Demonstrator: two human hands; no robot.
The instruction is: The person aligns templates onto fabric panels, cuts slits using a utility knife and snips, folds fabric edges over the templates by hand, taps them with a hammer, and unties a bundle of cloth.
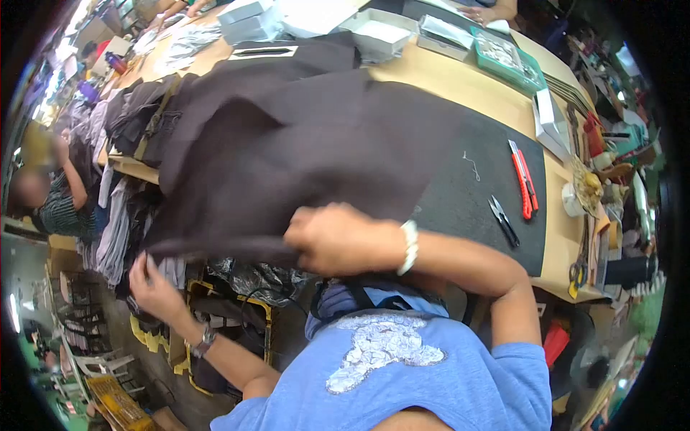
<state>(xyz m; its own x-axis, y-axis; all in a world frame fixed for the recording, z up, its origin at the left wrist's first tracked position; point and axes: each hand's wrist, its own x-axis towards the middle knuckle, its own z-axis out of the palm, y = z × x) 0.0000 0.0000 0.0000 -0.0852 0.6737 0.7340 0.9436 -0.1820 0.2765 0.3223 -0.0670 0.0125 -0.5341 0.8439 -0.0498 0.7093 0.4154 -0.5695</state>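
Observation:
A large dark brown sheet of fabric spreads over the table and hangs past its near edge. My left hand pinches the fabric's near left corner. Further right along the same edge, my right hand is closed on the fabric, its fingers slightly blurred. Part of a black mat shows to the right of the cloth. On the mat lie a red cutter, small black snips and a bit of thread.
Boxes and a green tray of small parts stand at the table's back. Yellow-handled scissors lie at the right edge. Folded garments are piled at the left. Co-workers are at the far side and far left.

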